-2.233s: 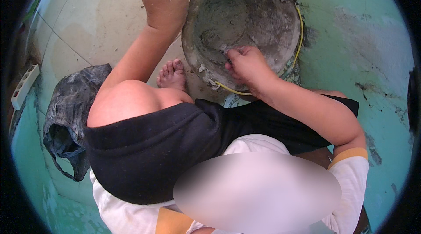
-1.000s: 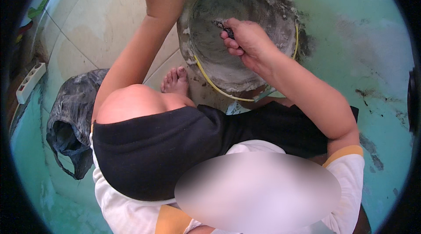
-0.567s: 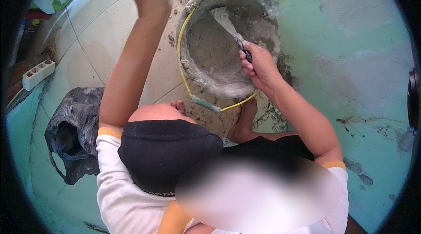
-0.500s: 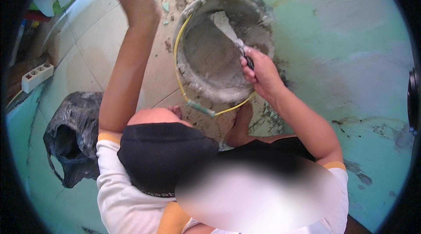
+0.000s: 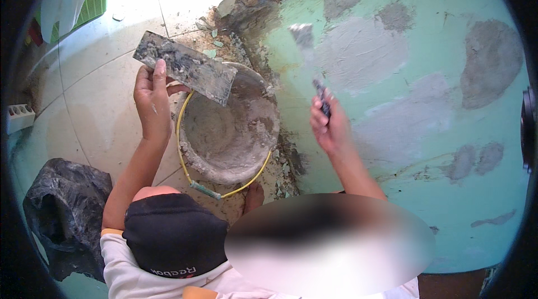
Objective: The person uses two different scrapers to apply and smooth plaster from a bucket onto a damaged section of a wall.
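My left hand grips a flat rectangular plate, thumb across its edge and fingers underneath. Dark and grey smears cover its face; whether it has a handle beneath is hidden. The plate tilts over the far left rim of a round mortar-caked bucket with a yellow handle. Grey residue coats the bucket's inside. Right of the bucket, my right hand is closed around the dark handle of a putty knife. Its blade points away from me, carries pale grey paste at the tip and is blurred, in front of a green wall.
Grey patches mark the green wall. Rubble lies along the wall's foot on the tiled floor. A black plastic bag, a white power strip and a green plastic basket are at the left.
The putty knife has left the bucket and moved right, to the wall. My left hand has brought the plate lower and nearer, fully into sight. The view has shifted toward the wall.
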